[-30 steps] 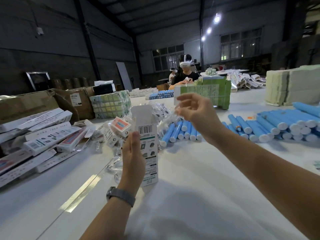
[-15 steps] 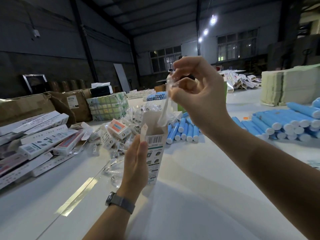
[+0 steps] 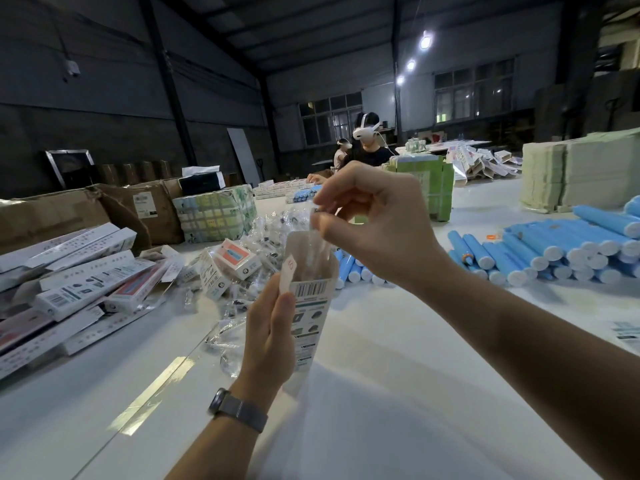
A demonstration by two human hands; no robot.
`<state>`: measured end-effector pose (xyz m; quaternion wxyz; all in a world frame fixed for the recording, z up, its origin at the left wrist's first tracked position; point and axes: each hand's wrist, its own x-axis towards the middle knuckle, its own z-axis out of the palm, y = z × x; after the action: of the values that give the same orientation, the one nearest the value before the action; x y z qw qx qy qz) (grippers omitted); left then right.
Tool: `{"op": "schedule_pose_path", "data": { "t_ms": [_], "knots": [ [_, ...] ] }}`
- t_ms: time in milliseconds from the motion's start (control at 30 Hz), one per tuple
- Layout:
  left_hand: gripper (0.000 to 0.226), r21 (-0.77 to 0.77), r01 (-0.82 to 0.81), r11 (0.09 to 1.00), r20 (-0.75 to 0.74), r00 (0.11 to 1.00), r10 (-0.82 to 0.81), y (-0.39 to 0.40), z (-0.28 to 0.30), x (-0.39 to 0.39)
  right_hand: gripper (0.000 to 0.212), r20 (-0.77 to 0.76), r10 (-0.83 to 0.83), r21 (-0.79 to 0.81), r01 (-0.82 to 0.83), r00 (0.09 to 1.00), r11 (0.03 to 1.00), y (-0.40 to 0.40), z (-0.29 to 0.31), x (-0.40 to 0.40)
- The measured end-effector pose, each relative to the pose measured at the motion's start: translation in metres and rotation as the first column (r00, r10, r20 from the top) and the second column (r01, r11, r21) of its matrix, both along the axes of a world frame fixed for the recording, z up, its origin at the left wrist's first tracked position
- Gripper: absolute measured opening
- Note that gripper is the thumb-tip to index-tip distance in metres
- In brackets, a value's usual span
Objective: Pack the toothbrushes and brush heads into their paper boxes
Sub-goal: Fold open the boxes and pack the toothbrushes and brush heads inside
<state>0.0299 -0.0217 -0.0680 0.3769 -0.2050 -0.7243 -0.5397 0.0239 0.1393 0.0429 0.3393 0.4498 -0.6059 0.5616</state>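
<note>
- Above the white worktop (image 3: 381, 410), near the middle of the view, the left hand (image 3: 268, 336) grips a tall paper box (image 3: 309, 308) upright, fingers curled round its left side, thumb just beside the barcode; a grey watch (image 3: 239, 410) sits on that wrist.
- Top flaps of the box stand open, one small flap (image 3: 288, 271) bent out to the left above the thumb.
- Over the open mouth, the right hand (image 3: 377, 233) pinches a clear plastic sachet (image 3: 313, 237) between thumb and forefinger; the sachet hangs down with its lower end inside the box. What it contains is too blurred to tell for sure.
- To the left on the worktop lies a heap of long white boxes (image 3: 79, 282), several overlapping and tilted.
- Behind the held box is a pile of clear sachets (image 3: 270, 230) and small printed cartons (image 3: 232, 261), mixed together.
- To the right lie blue toothbrush handles (image 3: 561, 251) with white ends, stacked in a low pile; a smaller row of blue handles (image 3: 349, 268) shows just behind the right wrist.
- Further back stand a green carton (image 3: 426, 188), a wrapped bundle (image 3: 216, 213), brown cardboard boxes (image 3: 138, 213) and pale stacked flat packs (image 3: 581, 171).
- Across the worktop a person (image 3: 370, 147) wearing a white headset is seated.
</note>
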Motion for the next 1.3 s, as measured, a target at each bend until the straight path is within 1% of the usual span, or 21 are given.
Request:
{"op": "schedule_pose_path", "data": {
  "t_ms": [67,133,200,233,333,467,567,733,767,833,900,1000,1067,1200,1300],
  "knots": [
    [0.037,0.014,-0.013,1.000,0.009,1.000,0.013,-0.001,-0.001,-0.002,0.026,0.000,-0.005,0.002,0.005,1.000,1.000,-0.001,-0.003,-0.001],
    [0.039,0.013,-0.017,1.000,0.016,1.000,0.017,-0.001,-0.002,-0.003,0.027,0.037,0.004,-0.018,-0.004,0.999,1.000,-0.003,-0.006,-0.002],
    [0.042,0.028,-0.012,1.000,0.019,1.000,0.011,-0.001,-0.001,-0.003,0.026,0.047,-0.011,0.021,0.010,0.999,1.000,-0.006,-0.008,-0.002],
    [0.043,0.037,-0.008,0.999,0.020,1.000,0.007,-0.001,-0.002,-0.004,0.024,0.021,-0.043,0.070,0.042,0.999,0.997,-0.006,-0.009,-0.002],
    [0.044,0.026,-0.037,0.999,0.035,0.999,0.036,-0.002,-0.001,-0.004,0.018,-0.133,-0.172,0.220,0.199,0.976,0.955,-0.005,-0.012,-0.005],
    [0.044,0.018,-0.042,0.999,0.049,0.998,0.041,0.000,-0.001,-0.003,0.015,-0.293,-0.250,0.329,0.343,0.923,0.880,-0.005,-0.018,-0.010],
    [0.045,0.031,-0.049,0.998,0.054,0.997,0.047,0.000,0.000,-0.003,0.016,-0.356,-0.260,0.337,0.383,0.898,0.860,-0.006,-0.021,-0.014],
    [0.044,0.059,-0.066,0.996,0.037,0.997,0.064,0.006,0.003,0.002,0.029,-0.382,-0.211,0.372,0.359,0.900,0.856,-0.003,-0.024,-0.019],
    [0.043,0.062,-0.064,0.996,0.036,0.997,0.062,0.007,0.003,0.002,0.032,-0.376,-0.206,0.358,0.347,0.903,0.867,-0.003,-0.025,-0.020],
    [0.037,0.082,-0.041,0.996,0.046,0.998,0.038,0.011,0.004,0.002,0.036,-0.340,-0.229,0.270,0.328,0.912,0.905,-0.004,-0.027,-0.022],
    [0.031,0.127,-0.003,0.992,0.062,0.998,-0.005,0.013,0.006,0.003,0.036,-0.238,-0.240,0.196,0.288,0.941,0.937,-0.003,-0.028,-0.026],
    [0.023,0.200,0.067,0.977,0.068,0.994,-0.082,0.014,0.010,0.005,0.031,0.009,-0.126,0.249,0.120,0.992,0.961,0.001,-0.031,-0.028],
    [0.028,0.217,0.081,0.973,0.039,0.995,-0.091,0.013,0.011,0.007,0.034,0.103,-0.068,0.277,0.037,0.992,0.960,0.003,-0.033,-0.029],
    [0.029,0.114,0.049,0.992,0.005,0.999,-0.050,0.012,0.012,0.008,0.039,0.124,-0.059,0.307,0.019,0.991,0.951,0.001,-0.035,-0.029],
    [0.026,0.136,0.057,0.989,0.010,0.998,-0.059,0.012,0.012,0.008,0.037,0.146,-0.062,0.292,0.017,0.987,0.956,0.002,-0.034,-0.029]
  ]
}}
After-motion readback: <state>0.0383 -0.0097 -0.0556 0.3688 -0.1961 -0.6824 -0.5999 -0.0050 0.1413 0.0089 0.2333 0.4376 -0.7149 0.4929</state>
